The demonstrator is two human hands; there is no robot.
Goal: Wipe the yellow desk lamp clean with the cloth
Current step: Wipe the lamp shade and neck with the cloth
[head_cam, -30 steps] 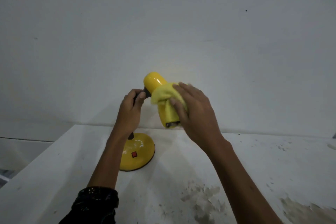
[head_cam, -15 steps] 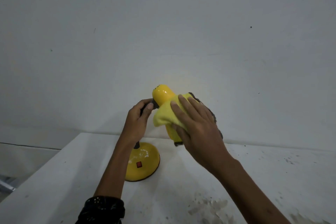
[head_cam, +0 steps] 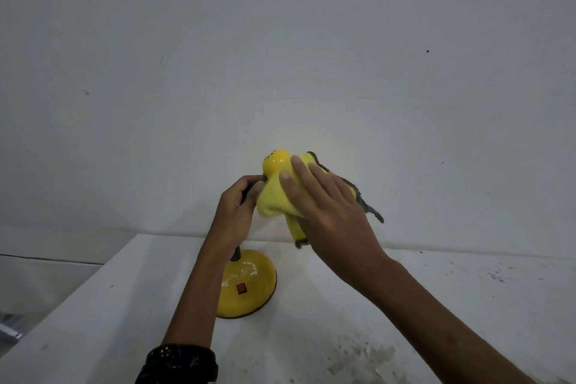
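A yellow desk lamp stands on the white table; its round base (head_cam: 246, 284) carries a red switch, and its glossy shade (head_cam: 276, 163) tilts down to the right. My left hand (head_cam: 237, 212) grips the dark neck just behind the shade. A yellow cloth (head_cam: 272, 201) with a grey underside is draped over the shade. My right hand (head_cam: 327, 212) lies over the cloth with straight fingers, pressing it on the shade. Most of the shade is hidden under cloth and hand.
The white table (head_cam: 436, 305) is stained and chipped near its front right. Its left edge (head_cam: 78, 290) drops off to a lower floor area. A plain pale wall (head_cam: 280, 56) rises directly behind the lamp.
My right hand has slid the cloth up along the shade toward its rounded top, and its fingers now lie flatter. My left hand keeps its grip on the neck. The view has tilted up.
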